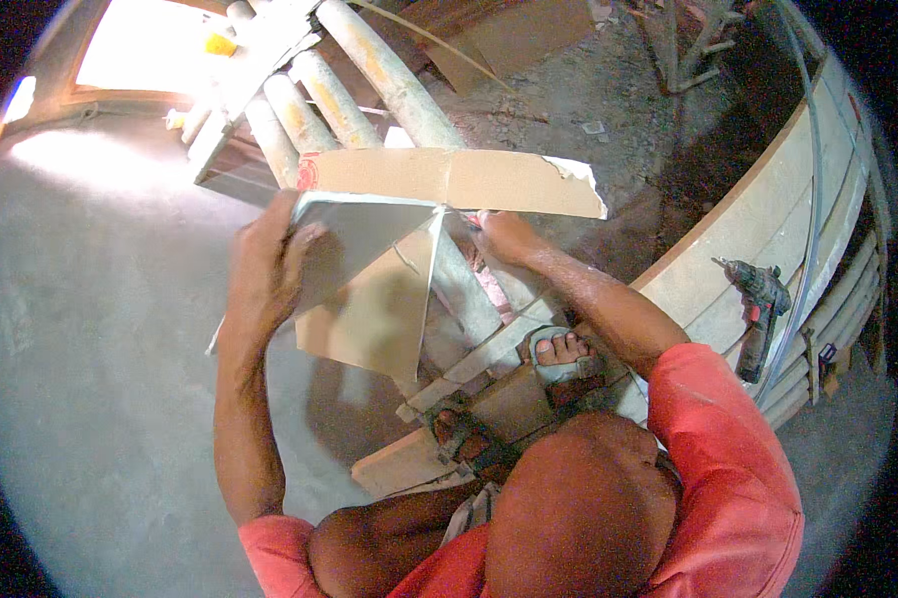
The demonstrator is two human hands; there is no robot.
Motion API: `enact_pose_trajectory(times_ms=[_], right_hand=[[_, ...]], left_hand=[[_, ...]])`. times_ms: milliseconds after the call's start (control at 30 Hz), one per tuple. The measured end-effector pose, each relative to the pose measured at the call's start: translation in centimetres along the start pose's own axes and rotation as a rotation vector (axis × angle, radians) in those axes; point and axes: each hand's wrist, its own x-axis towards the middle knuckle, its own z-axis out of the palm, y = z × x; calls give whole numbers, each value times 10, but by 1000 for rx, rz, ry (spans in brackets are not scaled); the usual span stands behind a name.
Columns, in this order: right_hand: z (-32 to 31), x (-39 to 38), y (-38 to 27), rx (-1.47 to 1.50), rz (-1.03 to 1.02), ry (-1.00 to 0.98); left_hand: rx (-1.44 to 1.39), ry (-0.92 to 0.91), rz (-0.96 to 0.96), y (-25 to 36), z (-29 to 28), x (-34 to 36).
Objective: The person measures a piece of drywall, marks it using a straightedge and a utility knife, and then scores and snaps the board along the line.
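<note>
A piece of cardboard box (364, 309) with a folded corner stands tilted in front of me. Its long brown upper flap (509, 181) reaches to the right and ends in a torn white edge. My left hand (270, 264) is closed on the left side of the cardboard, thumb apart from the fingers across its edge. At the fold, just below the flap, my right hand (509, 239) is closed around something small with a reddish end, too hidden to name. It touches or nearly touches the cardboard there.
Pale paint-stained pipes or poles (384, 70) lie beyond the cardboard. A cordless drill (758, 309) rests on stacked curved boards (768, 219) at the right. My sandaled feet (564, 354) are on wooden planks (509, 404). More flat cardboard (519, 40) lies at the back.
</note>
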Motion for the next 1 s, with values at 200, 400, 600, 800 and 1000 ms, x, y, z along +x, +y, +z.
enact_pose_trajectory(times_ms=[200, 400, 600, 800, 1000], right_hand=[[2, -6, 11, 44, -53, 73], [27, -5, -57, -32, -136, 149], [37, 41, -108, -160, -557, 347], [-71, -16, -243, 648, -717, 398], [-77, 18, -266, 239, -848, 375]], left_hand=[[-321, 356, -253, -3, -83, -68], [-424, 670, -346, -19, -144, -109], [-802, 798, -403, -68, -157, -155], [-918, 842, -498, -89, -143, -189], [-1090, 787, -459, -115, -136, -201]])
